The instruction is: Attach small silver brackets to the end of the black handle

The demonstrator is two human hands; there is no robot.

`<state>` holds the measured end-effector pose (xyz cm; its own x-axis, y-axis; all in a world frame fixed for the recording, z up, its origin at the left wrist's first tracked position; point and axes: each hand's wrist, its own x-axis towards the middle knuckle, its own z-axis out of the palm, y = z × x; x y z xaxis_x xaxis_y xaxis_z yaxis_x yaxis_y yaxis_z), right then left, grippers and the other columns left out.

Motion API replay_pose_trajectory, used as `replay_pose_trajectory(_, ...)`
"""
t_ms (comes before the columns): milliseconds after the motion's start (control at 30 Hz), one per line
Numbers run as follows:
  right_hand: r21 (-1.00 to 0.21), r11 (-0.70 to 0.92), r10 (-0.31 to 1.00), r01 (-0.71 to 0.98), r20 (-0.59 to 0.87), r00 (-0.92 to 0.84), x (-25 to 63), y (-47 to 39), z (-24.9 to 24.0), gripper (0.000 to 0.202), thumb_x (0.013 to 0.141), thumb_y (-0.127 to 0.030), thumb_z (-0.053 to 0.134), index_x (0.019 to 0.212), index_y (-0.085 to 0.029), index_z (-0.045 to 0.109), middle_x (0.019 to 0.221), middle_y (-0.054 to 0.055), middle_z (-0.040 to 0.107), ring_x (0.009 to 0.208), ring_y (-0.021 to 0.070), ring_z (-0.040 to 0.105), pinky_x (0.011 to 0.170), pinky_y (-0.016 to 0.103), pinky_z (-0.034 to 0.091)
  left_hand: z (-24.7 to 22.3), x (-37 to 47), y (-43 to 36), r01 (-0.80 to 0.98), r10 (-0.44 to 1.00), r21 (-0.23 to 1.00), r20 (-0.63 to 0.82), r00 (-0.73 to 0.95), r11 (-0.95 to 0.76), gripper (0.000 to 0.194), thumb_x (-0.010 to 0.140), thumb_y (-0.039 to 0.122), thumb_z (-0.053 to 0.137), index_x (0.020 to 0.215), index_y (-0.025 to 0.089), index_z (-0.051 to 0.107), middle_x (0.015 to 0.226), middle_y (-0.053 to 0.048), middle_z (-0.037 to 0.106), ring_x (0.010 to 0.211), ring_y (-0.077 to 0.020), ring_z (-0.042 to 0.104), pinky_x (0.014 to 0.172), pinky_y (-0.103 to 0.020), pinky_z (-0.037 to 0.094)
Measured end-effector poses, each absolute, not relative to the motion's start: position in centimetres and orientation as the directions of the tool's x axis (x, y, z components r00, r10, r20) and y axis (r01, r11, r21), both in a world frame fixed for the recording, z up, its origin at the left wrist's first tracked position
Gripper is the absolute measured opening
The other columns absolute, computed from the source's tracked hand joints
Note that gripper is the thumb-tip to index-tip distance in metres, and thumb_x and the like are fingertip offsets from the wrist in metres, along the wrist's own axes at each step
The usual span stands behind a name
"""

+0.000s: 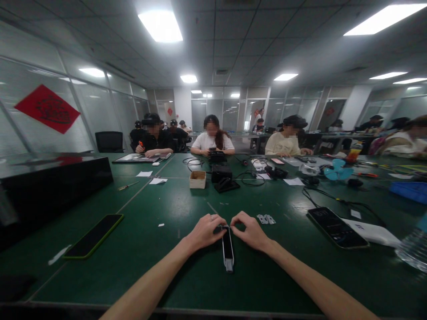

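On the green table in front of me lies a long, narrow black object with pale silver edges (227, 249); its near end is a small grey tip, and I cannot make out its kind. My left hand (207, 229) is closed around its far end, the fingers curled over the top. Thumb and forefinger of my right hand (251, 231) pinch together right at the same end; whatever is between them is too small to tell. Just beyond my right hand lie some small silver metal plates (266, 219).
To the left are a green-edged phone (95, 235) and a black monitor (60, 191). A lit phone (335, 226), a white pouch (372, 232) and a clear bottle (413, 246) stand at right. Ahead are a small box (197, 180), cables, a blue fan (338, 170) and seated people.
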<state>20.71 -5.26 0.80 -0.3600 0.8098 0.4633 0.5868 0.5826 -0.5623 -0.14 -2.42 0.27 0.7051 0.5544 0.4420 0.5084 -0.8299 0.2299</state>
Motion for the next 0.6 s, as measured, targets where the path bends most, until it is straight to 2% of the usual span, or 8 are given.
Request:
replay_pose_trajectory(367, -0.69, 0.508, 0.861, 0.516, 0.428, -0.275, 19.59, -5.68, 0.16, 0.007, 0.078, -0.021, 0.056, 0.081, -0.018, 0.061, 0.08, 0.001, 0.062, 0.076, 0.0148, 0.057, 0.072, 0.028, 0.046, -0.42, 0.27, -2.09, 0.492, 0.513, 0.189, 0.508, 0.692, -0.85, 0.012, 0.09, 0.025, 0.052, 0.095, 0.018, 0.059, 0.092, -0.004, 0.064, 0.081, -0.0142, 0.059, 0.073, -0.026, 0.041)
replay_pose_trajectory(600, -0.698, 0.506, 0.862, 0.507, 0.431, -0.267, 19.43, -5.84, 0.55, 0.005, 0.079, -0.024, 0.057, 0.08, -0.018, 0.057, 0.079, 0.001, 0.061, 0.075, 0.0146, 0.056, 0.07, 0.028, 0.047, -0.49, 0.22, -2.07, 0.49, 0.504, 0.175, 0.515, 0.694, -0.854, 0.013, 0.09, 0.023, 0.05, 0.098, 0.018, 0.06, 0.095, -0.005, 0.065, 0.084, -0.0148, 0.06, 0.074, -0.027, 0.042)
